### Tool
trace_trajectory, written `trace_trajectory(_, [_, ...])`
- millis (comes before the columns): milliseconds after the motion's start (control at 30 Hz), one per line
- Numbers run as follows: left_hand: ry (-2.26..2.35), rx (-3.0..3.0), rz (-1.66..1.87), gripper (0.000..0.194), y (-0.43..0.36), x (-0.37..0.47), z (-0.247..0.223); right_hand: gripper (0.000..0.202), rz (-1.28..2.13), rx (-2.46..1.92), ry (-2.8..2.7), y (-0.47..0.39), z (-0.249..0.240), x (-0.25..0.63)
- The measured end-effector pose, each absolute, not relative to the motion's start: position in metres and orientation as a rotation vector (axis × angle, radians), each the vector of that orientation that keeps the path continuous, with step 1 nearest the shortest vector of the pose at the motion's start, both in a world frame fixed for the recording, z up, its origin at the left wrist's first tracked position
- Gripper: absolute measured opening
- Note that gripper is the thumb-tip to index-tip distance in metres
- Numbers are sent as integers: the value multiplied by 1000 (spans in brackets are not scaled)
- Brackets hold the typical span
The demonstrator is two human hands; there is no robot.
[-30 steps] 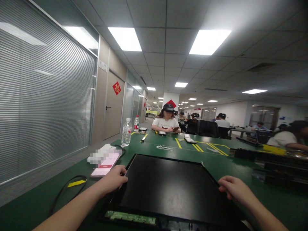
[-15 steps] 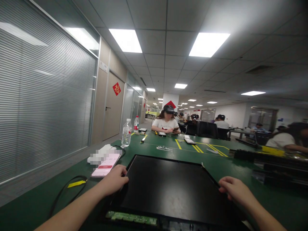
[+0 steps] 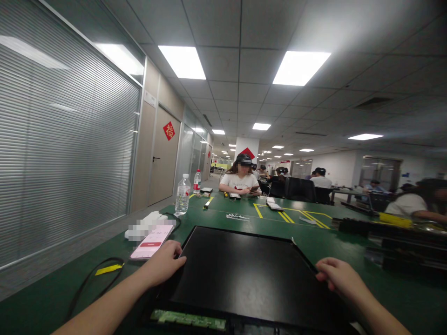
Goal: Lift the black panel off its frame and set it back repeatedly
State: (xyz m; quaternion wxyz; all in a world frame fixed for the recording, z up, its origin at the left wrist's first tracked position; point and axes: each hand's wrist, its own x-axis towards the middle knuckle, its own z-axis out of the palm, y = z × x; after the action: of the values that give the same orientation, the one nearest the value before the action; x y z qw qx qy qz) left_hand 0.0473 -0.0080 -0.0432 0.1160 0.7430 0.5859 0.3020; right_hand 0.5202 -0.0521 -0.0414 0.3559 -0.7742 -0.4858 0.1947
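A black LCD screen panel (image 3: pixel 240 274) lies face up before me, with a green circuit board (image 3: pixel 188 319) along its near edge. Its thin dark frame runs around the sides. My left hand (image 3: pixel 166 264) is closed at the panel's left edge, thumb on the rim and fingers curled over the outside. At the right edge, my right hand (image 3: pixel 339 276) pinches the rim with bent fingers. The undersides of both grips are hidden.
A phone (image 3: pixel 152 244) and a water bottle (image 3: pixel 182 195) stand left on the green table (image 3: pixel 279 231). A black cable (image 3: pixel 84 279) with a yellow tag lies nearer. Dark strips (image 3: pixel 412 239) are piled at right. A person (image 3: pixel 240 180) sits opposite.
My view has shifted very slightly. Both hands keep their places at the panel's edges, and the panel stays flat.
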Motion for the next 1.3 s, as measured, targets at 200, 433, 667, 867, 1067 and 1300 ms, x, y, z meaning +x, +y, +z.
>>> trace_trajectory(200, [1691,2183,928,14,-7,46,-45,23,470,-1994,-1259,-53,-42,520])
trace_trajectory(433, [1658,2195,914,15,-12,47,-41,24,467,-1990,-1243,-54,-43,519])
trace_trajectory(667, [1647,2228,909,15,-10,45,-44,24,481,-1966,-1236,-52,-46,522])
trace_trajectory(867, [1616,2244,903,16,-9,45,-44,25,514,-1999,-1243,-53,-43,521])
trace_trajectory(1067, [1582,2255,868,18,-11,46,-44,21,520,-2010,-1235,-53,-42,520])
trace_trajectory(1300, [1451,2249,833,38,-16,44,-41,22,465,-2045,-1300,-53,-43,521])
